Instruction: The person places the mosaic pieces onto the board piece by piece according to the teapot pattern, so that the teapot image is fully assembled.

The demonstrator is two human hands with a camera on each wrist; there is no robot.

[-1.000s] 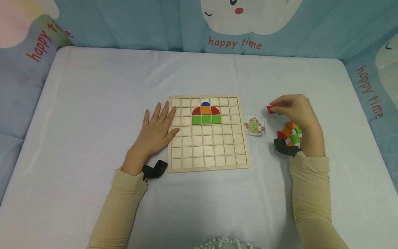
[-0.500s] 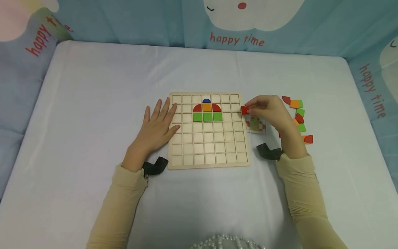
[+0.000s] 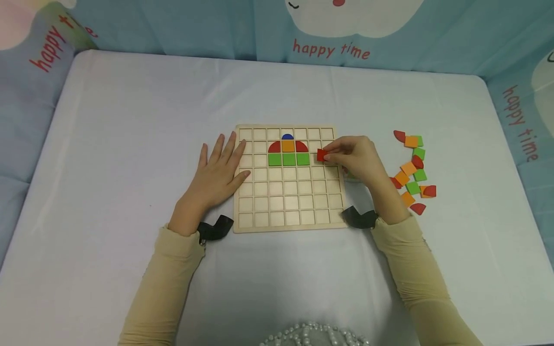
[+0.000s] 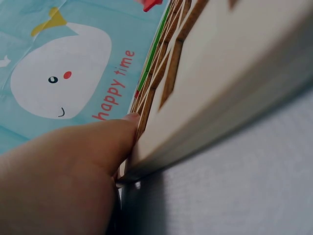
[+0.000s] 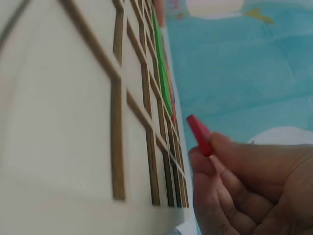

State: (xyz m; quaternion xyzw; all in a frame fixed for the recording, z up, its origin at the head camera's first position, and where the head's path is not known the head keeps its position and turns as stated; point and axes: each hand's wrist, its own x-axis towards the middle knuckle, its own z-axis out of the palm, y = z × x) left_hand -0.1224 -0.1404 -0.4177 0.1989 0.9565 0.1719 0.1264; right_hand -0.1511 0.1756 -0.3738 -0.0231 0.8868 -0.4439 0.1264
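Observation:
A wooden grid board (image 3: pixel 291 229) lies on the white table. In its upper rows sit a blue half-round tile (image 3: pixel 287 137), an orange square tile (image 3: pixel 287 146) between two red quarter-round tiles, and a row of three green square tiles (image 3: pixel 288 159). My right hand (image 3: pixel 356 156) pinches a red tile (image 3: pixel 321 154) between thumb and fingers over the board's right part; the right wrist view shows this red tile (image 5: pixel 199 135) held above the grid. With fingers spread, my left hand (image 3: pixel 215 175) rests on the board's left edge; its thumb (image 4: pixel 115 139) touches the rim in the left wrist view.
Loose orange, green and red tiles (image 3: pixel 413 188) lie scattered on the table right of my right forearm. A small pattern card (image 3: pixel 351 178) is mostly hidden beneath my right hand. A blue printed curtain (image 3: pixel 199 29) borders the table's far side.
My right hand has carried the red tile leftward from beside the loose tiles to above the board, uncovering those tiles and covering most of the card. My left hand has stayed in place.

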